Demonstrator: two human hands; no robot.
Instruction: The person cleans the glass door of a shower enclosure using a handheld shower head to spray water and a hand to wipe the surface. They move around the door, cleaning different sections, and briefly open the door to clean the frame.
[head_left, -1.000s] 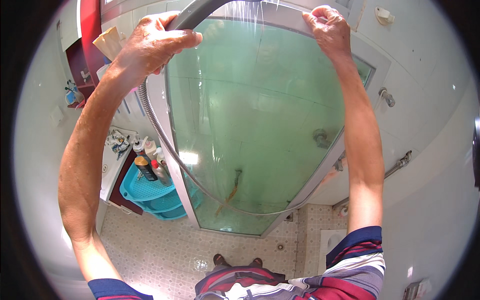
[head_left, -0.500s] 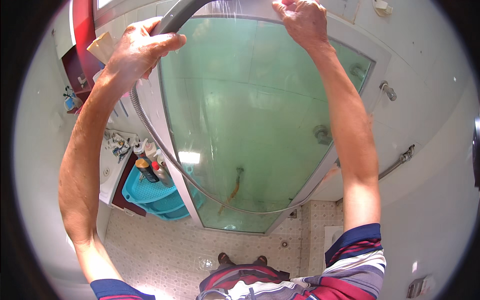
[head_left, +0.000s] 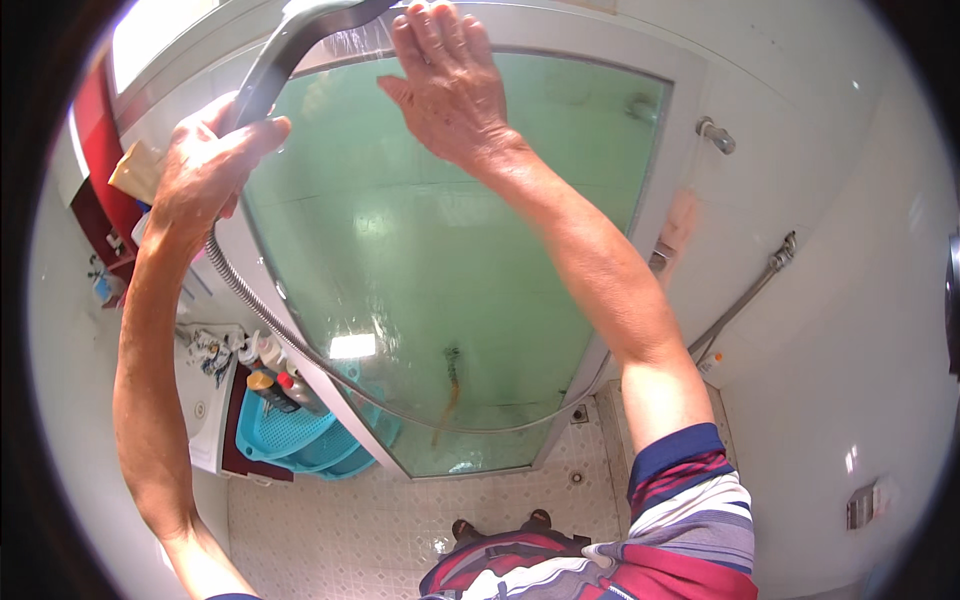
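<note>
At far left of the frame, a red shelf (head_left: 95, 150) on the wall, and below it bottles (head_left: 270, 375) beside a blue basket (head_left: 290, 435) near the floor. In the upper left, left hand (head_left: 205, 170) clenched around the grey shower handle (head_left: 290, 50), fingers wrapped over it, thumb toward the glass. Handle rising from that fist up and right to the top edge, water spraying from its head onto the glass just left of the other hand. Ribbed hose (head_left: 250, 300) dropping from under the fist, curving down across the lower left of the glass. At top centre, right hand (head_left: 450, 85) released and flat, fingers together, palm pressed on the upper part of the green glass door (head_left: 450, 260), grasping nothing, just right of the shower head. Lower centre, tiled floor (head_left: 330, 530). At right, a white wall (head_left: 830, 330) with a metal pipe (head_left: 750, 295).
</note>
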